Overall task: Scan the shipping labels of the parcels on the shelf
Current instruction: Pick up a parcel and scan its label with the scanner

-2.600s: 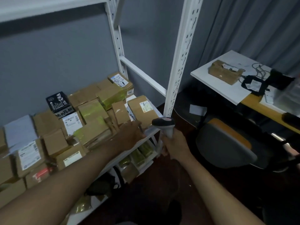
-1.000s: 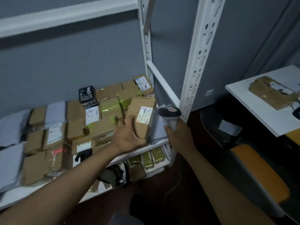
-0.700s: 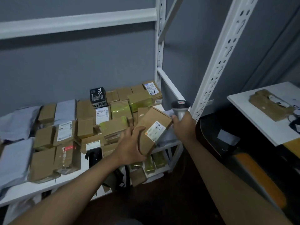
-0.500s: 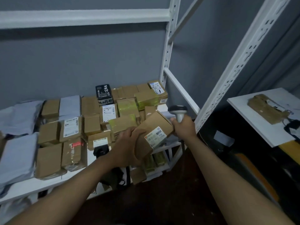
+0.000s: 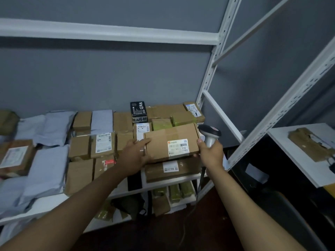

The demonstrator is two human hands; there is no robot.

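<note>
A brown cardboard parcel [image 5: 170, 137] with a white shipping label [image 5: 178, 147] is held level above the white shelf [image 5: 168, 181], over another labelled parcel [image 5: 171, 169]. My left hand [image 5: 135, 156] grips its left end, fingers curled over the top edge. My right hand [image 5: 210, 153] holds a grey handheld barcode scanner [image 5: 210, 133] by its handle, right beside the parcel's right end, thumb against that edge. Several more cardboard parcels and grey mailer bags [image 5: 49, 165] cover the shelf.
White slotted shelf uprights [image 5: 282, 109] rise on the right. A white table [image 5: 297, 156] at the right carries a brown padded parcel [image 5: 311, 144]. A lower shelf holds green packets [image 5: 175, 193]. A black box [image 5: 138, 111] stands at the back.
My left hand lifted the parcel off the shelf, tilted it, then turned it flat and level with the label facing me. The scanner hand came up against its right end.
</note>
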